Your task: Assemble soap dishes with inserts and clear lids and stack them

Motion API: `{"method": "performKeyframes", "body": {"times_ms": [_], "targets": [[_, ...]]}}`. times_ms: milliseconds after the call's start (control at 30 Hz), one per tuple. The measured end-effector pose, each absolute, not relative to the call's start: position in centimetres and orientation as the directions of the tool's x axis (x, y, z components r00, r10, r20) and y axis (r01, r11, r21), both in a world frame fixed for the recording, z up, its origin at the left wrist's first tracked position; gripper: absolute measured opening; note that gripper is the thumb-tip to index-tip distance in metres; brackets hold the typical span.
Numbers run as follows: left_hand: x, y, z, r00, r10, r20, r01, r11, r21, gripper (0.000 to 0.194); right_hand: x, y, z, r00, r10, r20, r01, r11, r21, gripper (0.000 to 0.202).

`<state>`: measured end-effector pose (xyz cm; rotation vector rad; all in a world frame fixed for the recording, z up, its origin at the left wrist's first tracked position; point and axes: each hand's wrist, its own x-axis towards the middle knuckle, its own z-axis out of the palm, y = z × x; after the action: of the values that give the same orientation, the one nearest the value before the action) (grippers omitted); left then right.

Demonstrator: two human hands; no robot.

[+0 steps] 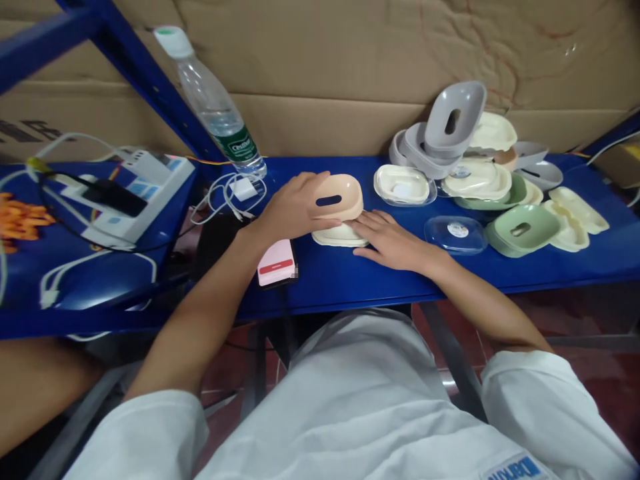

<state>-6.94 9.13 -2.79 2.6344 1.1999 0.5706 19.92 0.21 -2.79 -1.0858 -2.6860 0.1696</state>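
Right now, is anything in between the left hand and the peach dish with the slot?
Nothing visible: the left hand directly grips the peach slotted dish. The cream tray shows below the dish, not between them.

Partly covered, cropped or unreadable
The left hand (287, 210) covers one end of the peach dish (350, 191), which hides much of the cream tray (340, 235) below; whether those two touch cannot be told. The right hand (397, 245) overlaps the tray's other end. The left forearm (220, 300) blocks part of the phone (275, 263); its screen text is too small to read, as is the round sticker (457, 230). The frame crops the orange pieces (23, 223) and shirt badge (517, 469).
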Motion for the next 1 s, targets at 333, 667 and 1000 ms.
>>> {"method": "performKeyframes", "body": {"times_ms": [333,667,1000], "targets": [[-6.0,8.2,-3.0,0.697,0.711,0.087,0.632,-0.668,0.394,0.112,21.2,-0.3,0.4,-0.487,0.776,0.400,0.766,0.600,-0.231,0.054],[-5.5,7.4,-3.2,0.719,0.694,0.013,0.636,-0.667,0.388,0.118,21.5,1.4,-2.9,-0.738,0.646,0.195,0.589,0.757,-0.281,0.054],[-5.8,8.0,-3.4,0.714,0.700,-0.017,0.630,-0.632,0.450,0.114,21.6,2.0,-2.9,-0.729,0.647,0.221,0.577,0.756,-0.310,0.054]]}}
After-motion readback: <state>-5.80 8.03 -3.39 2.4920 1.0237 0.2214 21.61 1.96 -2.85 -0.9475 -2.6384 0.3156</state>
